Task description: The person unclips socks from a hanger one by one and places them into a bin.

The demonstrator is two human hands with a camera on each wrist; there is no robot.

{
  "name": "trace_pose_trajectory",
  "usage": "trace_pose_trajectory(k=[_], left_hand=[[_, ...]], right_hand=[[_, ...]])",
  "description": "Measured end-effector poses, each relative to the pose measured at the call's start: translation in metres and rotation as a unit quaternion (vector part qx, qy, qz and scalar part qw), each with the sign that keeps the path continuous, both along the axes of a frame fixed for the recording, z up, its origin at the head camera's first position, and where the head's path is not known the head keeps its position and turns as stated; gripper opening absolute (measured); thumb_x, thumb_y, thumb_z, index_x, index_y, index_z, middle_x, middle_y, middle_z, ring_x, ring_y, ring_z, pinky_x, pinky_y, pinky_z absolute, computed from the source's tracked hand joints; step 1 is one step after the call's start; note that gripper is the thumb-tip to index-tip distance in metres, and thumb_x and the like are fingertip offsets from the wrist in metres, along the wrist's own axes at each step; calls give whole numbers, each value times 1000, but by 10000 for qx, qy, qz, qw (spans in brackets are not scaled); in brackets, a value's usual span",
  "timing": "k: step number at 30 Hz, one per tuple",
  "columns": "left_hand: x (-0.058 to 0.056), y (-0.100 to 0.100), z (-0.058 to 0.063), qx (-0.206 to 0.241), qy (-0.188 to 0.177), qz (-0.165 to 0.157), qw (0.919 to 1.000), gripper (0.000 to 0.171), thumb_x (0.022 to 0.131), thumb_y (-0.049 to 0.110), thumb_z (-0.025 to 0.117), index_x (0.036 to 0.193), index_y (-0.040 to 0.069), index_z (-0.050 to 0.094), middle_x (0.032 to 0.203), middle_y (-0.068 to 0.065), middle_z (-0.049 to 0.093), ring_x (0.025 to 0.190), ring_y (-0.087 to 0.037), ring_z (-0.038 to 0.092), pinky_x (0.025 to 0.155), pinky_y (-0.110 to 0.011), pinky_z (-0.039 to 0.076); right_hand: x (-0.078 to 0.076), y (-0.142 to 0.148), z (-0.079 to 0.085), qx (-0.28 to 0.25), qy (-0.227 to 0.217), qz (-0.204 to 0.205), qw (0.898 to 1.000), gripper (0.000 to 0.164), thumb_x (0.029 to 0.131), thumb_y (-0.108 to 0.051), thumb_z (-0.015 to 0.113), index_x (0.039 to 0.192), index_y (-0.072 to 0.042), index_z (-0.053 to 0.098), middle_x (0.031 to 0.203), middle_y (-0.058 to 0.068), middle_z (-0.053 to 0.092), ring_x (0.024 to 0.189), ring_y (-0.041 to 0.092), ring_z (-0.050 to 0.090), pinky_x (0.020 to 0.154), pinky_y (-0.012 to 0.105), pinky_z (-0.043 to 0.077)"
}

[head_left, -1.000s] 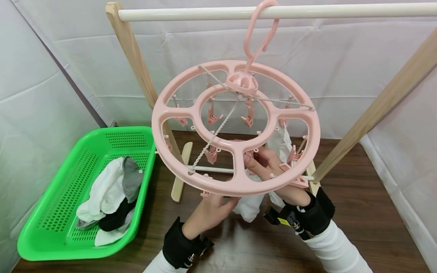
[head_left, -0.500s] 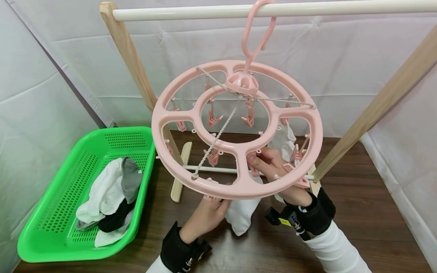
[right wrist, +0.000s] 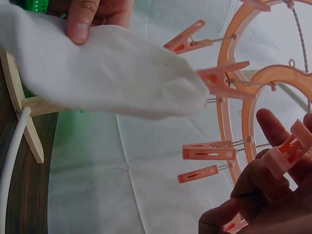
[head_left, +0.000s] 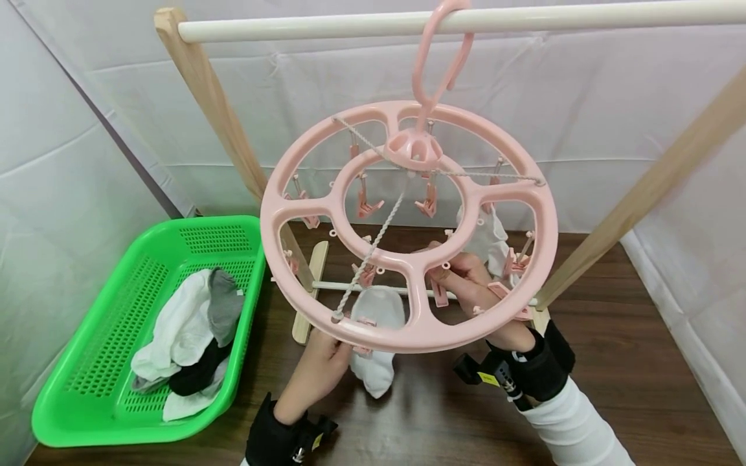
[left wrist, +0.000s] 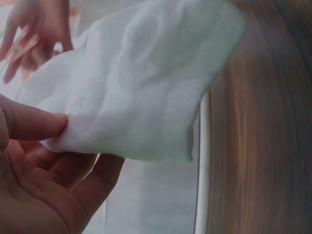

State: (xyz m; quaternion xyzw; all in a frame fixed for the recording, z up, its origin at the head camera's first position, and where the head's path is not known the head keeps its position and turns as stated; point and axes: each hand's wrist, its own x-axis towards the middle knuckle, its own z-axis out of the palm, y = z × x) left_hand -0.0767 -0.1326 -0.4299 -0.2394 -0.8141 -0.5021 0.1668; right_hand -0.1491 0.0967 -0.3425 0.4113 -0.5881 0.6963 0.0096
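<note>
A white sock (head_left: 375, 369) dangles below the front rim of a round pink clip hanger (head_left: 361, 333). My left hand (head_left: 317, 369) pinches its edge between thumb and fingers; the left wrist view shows the sock (left wrist: 141, 87) spread upward from that grip. Under the hanger's front right part, my right hand (head_left: 466, 285) holds a pink clothespin (head_left: 439, 294). Up close, this clothespin (right wrist: 290, 148) sits between the fingers of the right hand (right wrist: 268, 190), apart from the sock. Another white sock (head_left: 489, 239) hangs at the hanger's right back.
The hanger's hook (head_left: 440, 58) is over a white rail (head_left: 326, 26) on a wooden stand (head_left: 212, 107). At left, a green basket (head_left: 76, 362) on the dark wooden floor (head_left: 612, 323) holds white, grey and black socks (head_left: 180, 323). Several pink clips (right wrist: 209, 151) dangle from the hanger.
My left hand has moved left with the white sock, away from the right hand. The right hand stays by the clothespin while the hanger has shifted and tilted slightly.
</note>
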Motion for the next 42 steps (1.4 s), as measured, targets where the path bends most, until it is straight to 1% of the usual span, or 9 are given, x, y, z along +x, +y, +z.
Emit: trace_pose_trajectory(k=[4, 9, 16, 23, 27, 32, 36, 39, 42], left_hand=[[4, -13, 6, -111, -26, 450, 9989, 18, 93, -10, 55, 96, 3, 66, 63, 10, 45, 54, -2, 41, 50, -24, 38], [11, -28, 15, -229, -47, 956, 9951, 20, 89, -13, 56, 84, 5, 62, 60, 14, 31, 50, -1, 31, 44, -22, 29], [20, -49, 30, -479, 284, 1648, 9847, 18, 90, -13, 55, 92, 3, 62, 60, 11, 34, 48, -3, 31, 43, -21, 29], [31, -73, 46, -692, 219, 2471, 9663, 30, 87, -16, 53, 103, 4, 68, 59, 4, 49, 46, -5, 35, 42, -20, 31], [41, -88, 57, -662, -131, 2976, 9523, 34, 86, -16, 49, 106, 5, 68, 57, 3, 46, 46, -7, 36, 41, -21, 31], [52, -108, 69, -426, -662, 3724, 9247, 36, 89, -10, 46, 112, 7, 67, 80, -13, 66, 46, -3, 46, 38, -20, 33], [58, -124, 76, -342, -934, 4378, 8936, 32, 91, -3, 48, 114, 7, 67, 104, -18, 69, 56, 13, 52, 43, -16, 38], [60, -134, 79, -229, -1136, 4672, 8765, 29, 93, 3, 49, 117, 5, 65, 111, -20, 67, 62, 19, 51, 48, -13, 40], [60, -141, 79, -162, -1317, 4870, 8633, 30, 94, 6, 49, 119, 5, 64, 115, -19, 65, 64, 21, 49, 49, -12, 42]], right_hand=[[0, 0, 1, 65, 49, -81, 9999, 33, 99, -4, 47, 113, -22, 72, 71, 0, 50, 50, 16, 42, 52, 26, 36], [-2, 1, -1, 194, 16, -299, 9994, 25, 100, -18, 50, 111, -24, 72, 80, -2, 58, 56, 13, 43, 55, 24, 37], [-7, 4, 1, 425, -119, -647, 9969, 45, 88, 6, 45, 104, -25, 72, 98, 2, 67, 65, 13, 51, 58, 24, 39], [-17, 4, 3, 360, -446, -508, 9971, 34, 91, 4, 44, 100, -12, 72, 100, 2, 68, 96, 18, 60, 86, 30, 42], [-21, 4, 7, 184, -936, -406, 9946, 21, 97, -5, 49, 100, -1, 69, 93, 3, 69, 89, 16, 59, 84, 29, 44], [-22, 7, 11, 436, -1378, -569, 9879, 28, 99, -26, 55, 106, -1, 66, 95, 0, 67, 93, 16, 53, 86, 29, 40], [-22, 11, 12, 1039, -1314, -850, 9822, 44, 102, -29, 50, 119, 11, 56, 104, 3, 61, 94, 17, 49, 87, 30, 37], [-23, 14, 11, 1368, -1211, -976, 9783, 47, 102, -29, 49, 126, 11, 51, 104, 2, 57, 89, 16, 48, 83, 29, 38], [-28, 18, 4, 961, -1205, -527, 9866, 45, 101, -30, 54, 127, 7, 51, 104, -1, 57, 87, 13, 50, 79, 26, 39]])
